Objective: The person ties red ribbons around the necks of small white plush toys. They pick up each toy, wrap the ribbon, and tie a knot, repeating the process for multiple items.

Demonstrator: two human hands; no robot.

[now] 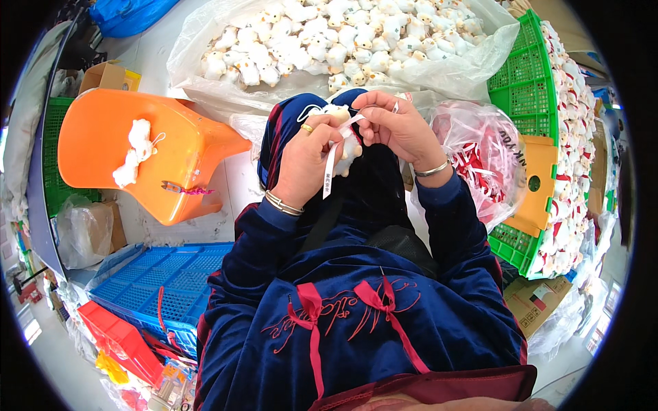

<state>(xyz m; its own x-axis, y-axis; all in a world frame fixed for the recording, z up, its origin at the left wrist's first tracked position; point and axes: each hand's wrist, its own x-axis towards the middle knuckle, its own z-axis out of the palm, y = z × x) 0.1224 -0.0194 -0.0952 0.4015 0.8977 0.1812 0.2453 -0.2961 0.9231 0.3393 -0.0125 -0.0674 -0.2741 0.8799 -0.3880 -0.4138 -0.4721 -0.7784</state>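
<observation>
a printed white ribbon (330,171) is pinched by the left hand (301,163), its tail left hanging, while the fingers of the right hand (403,130) are curled in at its upper part (whether they are clamped on it cannot be told). between the hands, above the dark lap (373,198), a small white toy (351,151) is partly hidden by fingers and ribbon. more toys are heaped on a plastic sheet (185,58) ahead, and snips (177,188) are laid on an orange stool (96,147) at the left.
</observation>
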